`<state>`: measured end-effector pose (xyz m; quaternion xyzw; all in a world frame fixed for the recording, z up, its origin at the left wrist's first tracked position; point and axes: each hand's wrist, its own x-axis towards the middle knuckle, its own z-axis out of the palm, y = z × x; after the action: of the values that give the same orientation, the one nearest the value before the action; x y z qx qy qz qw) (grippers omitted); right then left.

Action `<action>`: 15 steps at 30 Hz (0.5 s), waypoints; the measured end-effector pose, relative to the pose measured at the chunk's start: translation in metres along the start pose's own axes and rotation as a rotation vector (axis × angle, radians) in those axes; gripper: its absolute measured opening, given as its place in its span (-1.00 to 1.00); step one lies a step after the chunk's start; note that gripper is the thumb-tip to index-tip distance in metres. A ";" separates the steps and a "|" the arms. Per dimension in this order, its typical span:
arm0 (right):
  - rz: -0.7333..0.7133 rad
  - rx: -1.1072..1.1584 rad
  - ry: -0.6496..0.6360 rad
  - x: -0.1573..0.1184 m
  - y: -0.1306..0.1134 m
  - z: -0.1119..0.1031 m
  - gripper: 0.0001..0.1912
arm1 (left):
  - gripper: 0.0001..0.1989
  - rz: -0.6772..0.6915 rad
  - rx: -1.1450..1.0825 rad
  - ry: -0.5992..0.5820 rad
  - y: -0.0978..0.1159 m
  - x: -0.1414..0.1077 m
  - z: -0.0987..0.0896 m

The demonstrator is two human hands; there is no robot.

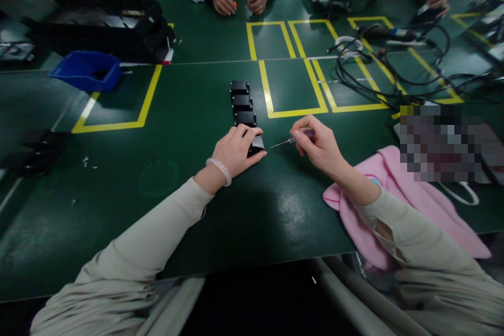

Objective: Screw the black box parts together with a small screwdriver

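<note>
My left hand (237,150) lies over a small black block (256,144), its thumb and fingers closed round the sides. The block's top looks pale or shiny, and much of it is hidden under the hand. In my right hand (317,143) is a screwdriver (293,139) with a dark handle, held in a pinch. Its thin shaft points left, and the tip reaches the block's right side near my left thumb. Beyond my left hand, several like black blocks (241,101) stand in a row, with small shiny bits at their corners.
A pink cloth (397,184) lies beside my right forearm. Black cables (394,71) tangle at the back right. A blue bin (88,71) and stacked black trays (106,26) stand at the left. Small screws (85,161) lie scattered on the green table (189,105). Other people's hands (240,1) work opposite.
</note>
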<state>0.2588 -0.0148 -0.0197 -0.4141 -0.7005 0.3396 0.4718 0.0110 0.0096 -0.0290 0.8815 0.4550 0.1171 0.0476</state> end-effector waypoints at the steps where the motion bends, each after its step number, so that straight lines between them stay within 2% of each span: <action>1: -0.003 -0.001 0.001 0.000 0.000 0.000 -0.71 | -0.52 0.000 0.000 0.001 0.000 0.000 0.000; 15: -0.039 -0.027 0.017 0.000 0.000 0.000 -0.79 | -0.51 0.003 -0.004 0.000 -0.001 0.000 0.001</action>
<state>0.2593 -0.0149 -0.0200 -0.4093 -0.7089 0.3174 0.4787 0.0105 0.0104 -0.0302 0.8821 0.4533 0.1182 0.0494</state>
